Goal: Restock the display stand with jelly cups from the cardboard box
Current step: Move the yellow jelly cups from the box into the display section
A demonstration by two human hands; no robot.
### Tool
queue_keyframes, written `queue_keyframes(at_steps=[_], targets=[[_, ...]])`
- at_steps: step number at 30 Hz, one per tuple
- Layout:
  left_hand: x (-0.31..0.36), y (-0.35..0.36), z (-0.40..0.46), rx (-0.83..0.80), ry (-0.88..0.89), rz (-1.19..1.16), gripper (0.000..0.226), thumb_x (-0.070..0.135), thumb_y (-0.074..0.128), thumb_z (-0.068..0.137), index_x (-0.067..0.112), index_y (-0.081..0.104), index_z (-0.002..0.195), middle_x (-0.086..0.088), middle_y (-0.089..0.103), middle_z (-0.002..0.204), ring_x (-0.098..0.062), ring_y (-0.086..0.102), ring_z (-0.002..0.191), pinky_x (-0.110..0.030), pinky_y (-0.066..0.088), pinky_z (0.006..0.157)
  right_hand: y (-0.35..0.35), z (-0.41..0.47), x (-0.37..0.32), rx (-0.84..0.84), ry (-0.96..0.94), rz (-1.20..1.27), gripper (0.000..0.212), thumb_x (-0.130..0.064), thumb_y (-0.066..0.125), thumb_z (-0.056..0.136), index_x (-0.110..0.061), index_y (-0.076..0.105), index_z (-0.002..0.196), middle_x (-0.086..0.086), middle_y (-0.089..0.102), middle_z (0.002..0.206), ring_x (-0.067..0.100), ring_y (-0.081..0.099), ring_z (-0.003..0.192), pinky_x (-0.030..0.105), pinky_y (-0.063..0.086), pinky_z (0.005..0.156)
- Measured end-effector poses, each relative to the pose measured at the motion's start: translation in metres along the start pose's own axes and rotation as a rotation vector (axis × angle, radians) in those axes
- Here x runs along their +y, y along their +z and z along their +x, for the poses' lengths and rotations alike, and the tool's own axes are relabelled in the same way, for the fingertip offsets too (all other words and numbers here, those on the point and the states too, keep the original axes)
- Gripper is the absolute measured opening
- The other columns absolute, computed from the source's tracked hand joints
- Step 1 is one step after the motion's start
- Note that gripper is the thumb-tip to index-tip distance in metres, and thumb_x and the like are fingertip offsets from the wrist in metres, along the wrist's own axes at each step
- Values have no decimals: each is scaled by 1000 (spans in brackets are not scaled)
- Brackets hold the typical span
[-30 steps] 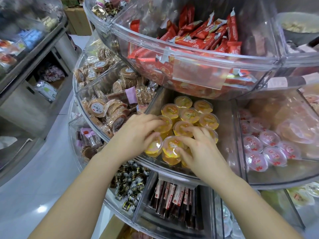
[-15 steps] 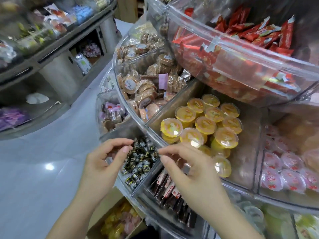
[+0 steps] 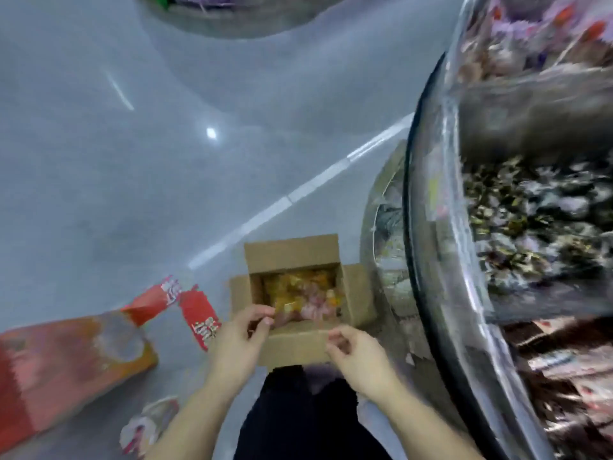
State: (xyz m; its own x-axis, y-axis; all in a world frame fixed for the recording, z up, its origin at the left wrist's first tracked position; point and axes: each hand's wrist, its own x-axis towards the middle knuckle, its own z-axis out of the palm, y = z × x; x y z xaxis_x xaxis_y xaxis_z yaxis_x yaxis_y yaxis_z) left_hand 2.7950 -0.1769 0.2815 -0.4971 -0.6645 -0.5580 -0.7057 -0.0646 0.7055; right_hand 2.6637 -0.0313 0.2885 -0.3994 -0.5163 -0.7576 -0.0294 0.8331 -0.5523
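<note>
Box: open brown cardboard box (image 3: 300, 257) on the grey floor (image 3: 99, 161), just beside the clear round display stand (image 3: 431, 227).
Cups: blurred orange and pink jelly cups (image 3: 298, 290) inside the box.
Left hand (image 3: 237, 340): fingers loosely curled at the box's near-left corner, holding nothing.
Right hand (image 3: 356, 356): fingers loosely curled over the box's near flap, holding nothing.
Beside: red packaging (image 3: 59, 360) left of the box.

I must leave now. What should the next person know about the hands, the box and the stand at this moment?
Left hand: over the near-left corner of the box, fingers loosely curled, holding nothing that shows.
Right hand: at the near flap, fingers curled, also empty as far as the blur allows.
The box stands open on the floor beside the stand, with jelly cups inside, yellow and pink.
Done: cannot tell from here; the jelly compartment is out of view.
Left: take cups from the box and set them in the stand.
</note>
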Motion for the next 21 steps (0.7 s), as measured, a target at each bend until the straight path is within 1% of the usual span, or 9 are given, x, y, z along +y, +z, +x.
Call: queue_keyframes(at_steps=[1, 2, 4, 7, 10, 13, 16, 19, 21], targets=[[-24, 7, 14, 2, -29, 9, 22, 9, 58, 89, 30, 64, 88, 10, 68, 90, -14, 63, 87, -20, 49, 75, 13, 25, 13, 5, 27, -14, 18, -14, 58, 88, -16, 66, 104, -4, 66, 92, 9, 59, 82, 1, 38, 59], [-47, 17, 27, -3, -60, 24, 19, 8, 58, 89, 26, 64, 90, 10, 67, 89, -13, 62, 87, -9, 44, 73, 24, 50, 25, 10, 56, -28, 20, -12, 59, 87, -14, 66, 105, 2, 68, 96, 10, 58, 82, 4, 38, 60], [-90, 39, 53, -48, -120, 90, 16, 8, 58, 88, 21, 65, 94, 7, 65, 86, -12, 60, 82, -1, 39, 66, 45, 101, 49, 7, 109, -69, 26, -11, 59, 86, -10, 64, 111, 10, 68, 104, 17, 61, 87, 15, 40, 67], [-143, 75, 99, -183, -173, 188, 23, 4, 56, 86, 12, 63, 107, -4, 63, 96, -17, 58, 88, -7, 36, 63, 70, 172, 85, -31, 175, -198, 28, -16, 60, 86, -11, 63, 114, 15, 68, 108, 30, 62, 103, 28, 43, 79], [-189, 107, 151, -261, -217, 325, 32, 9, 58, 85, 11, 59, 117, -8, 61, 119, -24, 56, 108, -24, 40, 87, 89, 235, 113, -86, 176, -287, 35, -25, 58, 87, -13, 57, 121, 14, 66, 115, 32, 60, 107, 30, 46, 86], [-225, 136, 197, -264, -195, 374, 39, 13, 61, 85, 10, 54, 123, -13, 57, 125, -28, 53, 115, -28, 38, 94, 108, 293, 124, -90, 133, -201, 60, -21, 65, 83, -15, 40, 138, 14, 58, 126, 31, 55, 117, 38, 44, 100], [-254, 163, 233, -289, -42, 515, 52, 15, 62, 83, 16, 46, 132, -10, 51, 134, -28, 43, 124, -34, 32, 105, 130, 340, 127, 5, 74, -225, 77, -24, 70, 79, -22, 29, 144, 16, 40, 142, 31, 40, 132, 35, 32, 111], [-274, 185, 251, -393, 38, 799, 64, 23, 62, 82, 17, 34, 140, -6, 41, 142, -28, 29, 132, -41, 24, 109, 154, 364, 130, 134, 121, -300, 77, -46, 72, 74, -34, 34, 140, 11, 21, 150, 30, 25, 138, 40, 28, 111], [-281, 194, 256, -381, 91, 933, 65, 25, 61, 84, 15, 31, 141, -5, 38, 143, -28, 24, 133, -43, 19, 109, 168, 368, 134, 257, 121, -356, 76, -55, 72, 67, -36, 42, 135, 10, 23, 145, 31, 27, 133, 42, 31, 107]])
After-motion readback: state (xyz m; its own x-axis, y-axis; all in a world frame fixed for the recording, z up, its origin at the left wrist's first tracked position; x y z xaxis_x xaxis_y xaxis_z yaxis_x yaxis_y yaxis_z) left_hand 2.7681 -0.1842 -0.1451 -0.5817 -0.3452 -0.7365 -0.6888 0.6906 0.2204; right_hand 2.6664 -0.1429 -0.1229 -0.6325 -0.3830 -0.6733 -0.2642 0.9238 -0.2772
